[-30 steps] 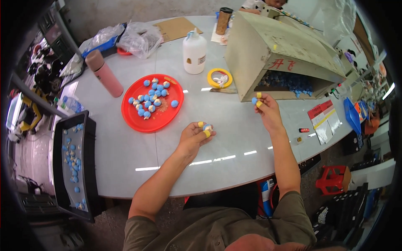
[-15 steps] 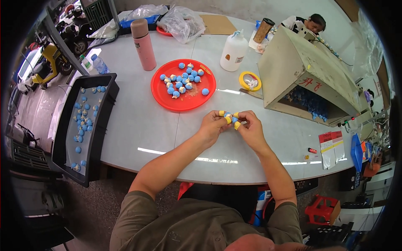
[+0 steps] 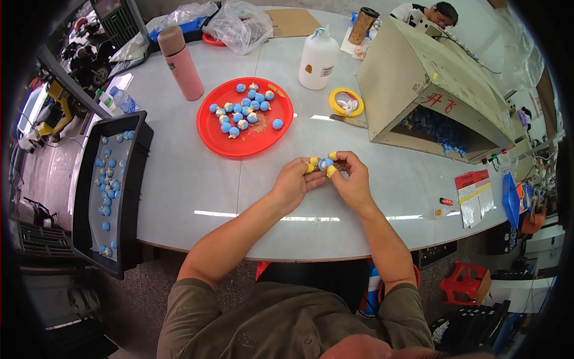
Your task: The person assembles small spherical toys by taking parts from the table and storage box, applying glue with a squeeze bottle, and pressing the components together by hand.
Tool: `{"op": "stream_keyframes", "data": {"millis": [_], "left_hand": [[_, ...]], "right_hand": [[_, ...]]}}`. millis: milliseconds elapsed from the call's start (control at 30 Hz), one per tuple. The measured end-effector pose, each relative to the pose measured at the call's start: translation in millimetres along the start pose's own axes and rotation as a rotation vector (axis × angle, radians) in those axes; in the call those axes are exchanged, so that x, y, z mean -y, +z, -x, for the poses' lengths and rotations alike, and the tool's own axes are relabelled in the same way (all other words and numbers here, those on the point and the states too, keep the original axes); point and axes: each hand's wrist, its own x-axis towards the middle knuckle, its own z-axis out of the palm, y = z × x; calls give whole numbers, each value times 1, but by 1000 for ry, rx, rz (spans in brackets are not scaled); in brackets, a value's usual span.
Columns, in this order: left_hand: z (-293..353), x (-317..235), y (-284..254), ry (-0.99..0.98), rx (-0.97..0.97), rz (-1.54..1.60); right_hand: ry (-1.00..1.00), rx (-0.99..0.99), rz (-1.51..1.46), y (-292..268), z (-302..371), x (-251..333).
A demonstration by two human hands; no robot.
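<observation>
A small blue-and-white ball-shaped piece (image 3: pixel 325 164) is held up over the table between my two hands. My right hand (image 3: pixel 354 181) pinches it between thumb and forefinger, both wrapped in yellow tape at the tips. From the other side my left hand (image 3: pixel 293 182) grips its left edge with taped thumb and forefinger, the lower fingers stretched beneath. The fingertips partly hide the piece. Beyond my hands, a red round plate (image 3: pixel 215 140) bears several similar blue balls (image 3: pixel 246 110) with cream-coloured parts.
A black tray (image 3: pixel 133 173) of more blue balls lies at the left. Behind stand a pink flask (image 3: pixel 182 69) and a white bottle (image 3: pixel 318 60). Yellow tape (image 3: pixel 335 102) lies by a beige metal box (image 3: pixel 388 90) holding blue pieces. A person (image 3: pixel 418 15) sits behind the box.
My left hand has turned, its lower fingers now reaching out beneath the piece. The piece sits more plainly between my right thumb and forefinger. The whole view has shifted slightly.
</observation>
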Motion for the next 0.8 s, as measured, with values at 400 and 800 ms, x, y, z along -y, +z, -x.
{"op": "stream_keyframes", "data": {"millis": [400,800], "left_hand": [[3,1,3,-31,15,-175],[3,4,4,10,19,-207]], "right_hand": [[-22,146,20,-17,-1,14],[-95,122,96,-15,0,20]]}}
